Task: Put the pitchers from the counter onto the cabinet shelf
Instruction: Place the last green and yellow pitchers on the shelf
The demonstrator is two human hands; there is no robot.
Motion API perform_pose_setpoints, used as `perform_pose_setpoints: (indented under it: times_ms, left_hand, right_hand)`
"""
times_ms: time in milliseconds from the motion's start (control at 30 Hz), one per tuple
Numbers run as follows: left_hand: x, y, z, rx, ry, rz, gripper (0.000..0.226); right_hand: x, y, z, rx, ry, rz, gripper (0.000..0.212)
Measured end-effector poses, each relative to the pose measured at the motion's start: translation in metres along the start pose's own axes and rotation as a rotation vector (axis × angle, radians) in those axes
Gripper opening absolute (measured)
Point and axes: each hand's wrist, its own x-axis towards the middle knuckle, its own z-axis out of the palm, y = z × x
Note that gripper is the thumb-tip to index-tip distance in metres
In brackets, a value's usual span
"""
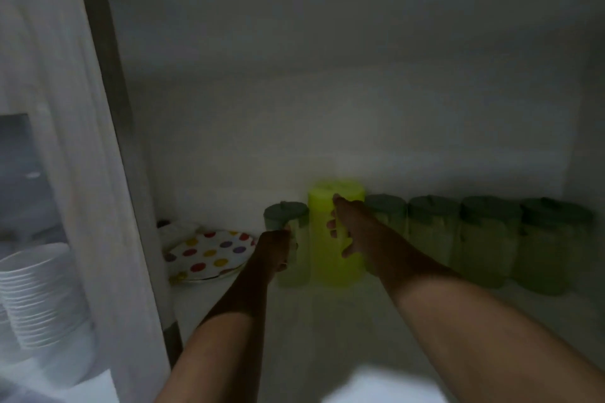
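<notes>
Both my arms reach deep into a dim cabinet. My left hand is wrapped around a pale green pitcher with a grey-green lid, standing on the shelf. My right hand grips a taller bright yellow-green pitcher just to its right, fingers around its front. Several more green pitchers with dark lids, such as one at the far right, stand in a row along the back wall to the right.
A stack of polka-dot paper plates lies on the shelf at the left. A white cabinet door stands open on the left. Stacked white bowls sit beyond it at the lower left.
</notes>
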Motion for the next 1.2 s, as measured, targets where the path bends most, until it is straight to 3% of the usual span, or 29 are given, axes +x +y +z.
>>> perform_pose_setpoints:
  times_ms: [200, 500, 633, 867, 1100, 1200]
  left_hand:
    - [0.047, 0.004, 0.002, 0.021, -0.038, 0.000, 0.022]
    - [0.081, 0.017, 0.007, 0.136, -0.037, -0.007, 0.038]
    - [0.080, 0.016, 0.005, 0.286, 0.047, 0.037, 0.048]
    - [0.053, 0.021, -0.002, 0.445, 0.198, 0.170, 0.069]
    - [-0.005, 0.034, 0.006, 0.390, 0.092, 0.373, 0.051]
    - [-0.027, 0.034, 0.021, 0.373, 0.026, 0.447, 0.048]
  right_hand:
    - [0.045, -0.008, 0.010, -0.099, 0.052, -0.039, 0.065]
    - [0.071, -0.012, 0.016, -0.062, 0.035, 0.022, 0.063]
    - [0.058, -0.012, 0.010, -0.037, 0.038, 0.067, 0.069]
    - [0.031, -0.009, 0.002, -0.098, 0.154, -0.048, 0.087]
    - [-0.007, 0.002, -0.021, -0.178, 0.206, -0.179, 0.087]
    - [-0.041, 0.016, -0.035, -0.195, 0.216, -0.242, 0.068]
